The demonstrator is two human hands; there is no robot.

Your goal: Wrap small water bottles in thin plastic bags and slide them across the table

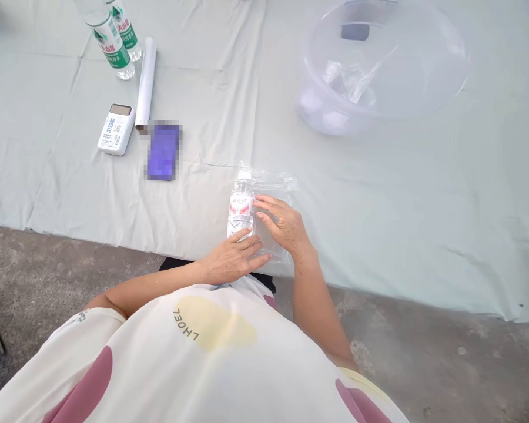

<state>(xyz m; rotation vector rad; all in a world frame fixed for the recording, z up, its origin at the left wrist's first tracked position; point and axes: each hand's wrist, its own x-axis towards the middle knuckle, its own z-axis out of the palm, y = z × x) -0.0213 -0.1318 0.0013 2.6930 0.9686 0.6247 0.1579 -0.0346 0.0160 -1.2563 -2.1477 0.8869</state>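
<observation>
Here's the small bottle [241, 207], down on the worktop [203, 205] right in front of the person, its neck pointing away and a pink-and-white label facing up. Clear plastic film [282, 182] spreads around it, reaching out to the right and showing past the neck. In from the left comes the left hand [233, 258], palm down, fingers spread and loosely extended, the foremost ones at the bottle's near end; they're open and not closed around anything. Over on the other side, the right hand [286, 226] leans in, fingers lightly bent, thumb and forefinger apart, tips right at the bottle's edge. Whether they pinch any film there, I cannot tell.

Look up and left: a purple rectangular object [163, 151], blurred into blocks, lies near a long white roll [146, 82]. Just left of the roll sits a white device [116, 130] with a dark panel at its top. Beyond that, two water bottles [110, 50] with green labels stand close together. Far right, a big see-through basin [423, 88] takes its spot, with crumpled clear plastic [350, 85] inside, and pale rounded shapes [321, 111] showing through its wall.
</observation>
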